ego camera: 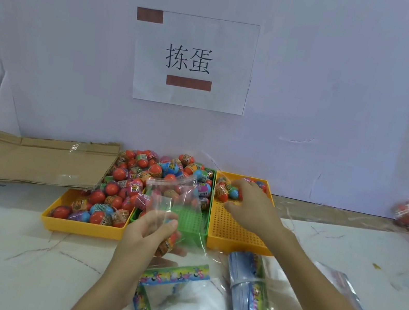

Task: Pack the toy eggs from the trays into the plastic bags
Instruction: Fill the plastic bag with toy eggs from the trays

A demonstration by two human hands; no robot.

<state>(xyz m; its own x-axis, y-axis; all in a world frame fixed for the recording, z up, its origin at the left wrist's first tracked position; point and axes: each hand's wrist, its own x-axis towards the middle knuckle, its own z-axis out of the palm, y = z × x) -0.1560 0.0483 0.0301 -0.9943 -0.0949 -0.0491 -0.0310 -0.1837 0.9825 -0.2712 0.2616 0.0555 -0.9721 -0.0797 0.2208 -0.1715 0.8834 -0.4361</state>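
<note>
A thin clear plastic bag (175,204), limp and slippery, is held up by the left hand (148,235), fingers pinched on its side. Small glossy toy eggs (227,190), light and rigid, lie at the far edge of the perforated orange tray (236,231); the right hand (251,207) is curled over them, best taken round the middle.

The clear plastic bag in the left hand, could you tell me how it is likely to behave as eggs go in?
The clear plastic bag looks thin and creased, so it will probably flop wherever the left hand is not holding it. An egg already sits at its bottom, so it likely sags under the weight. Its glossy film may be slippery.
</note>
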